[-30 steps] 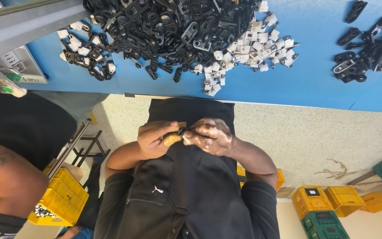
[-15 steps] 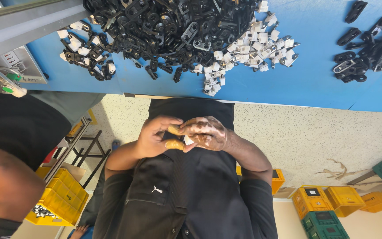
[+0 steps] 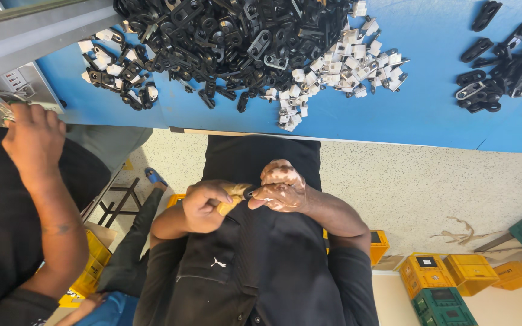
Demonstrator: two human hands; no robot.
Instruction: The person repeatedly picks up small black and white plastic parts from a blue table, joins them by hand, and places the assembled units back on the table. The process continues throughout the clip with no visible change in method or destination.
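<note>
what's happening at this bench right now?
A person in black clothing holds both hands together over their lap: the left hand grips a small tan, wooden-looking handle, and the right hand closes round its far end; what is pinched there is hidden. On the blue worktable lie a large pile of black flat plastic links and a cluster of small white plastic clips. A co-worker's hand rests by a grey control box.
</note>
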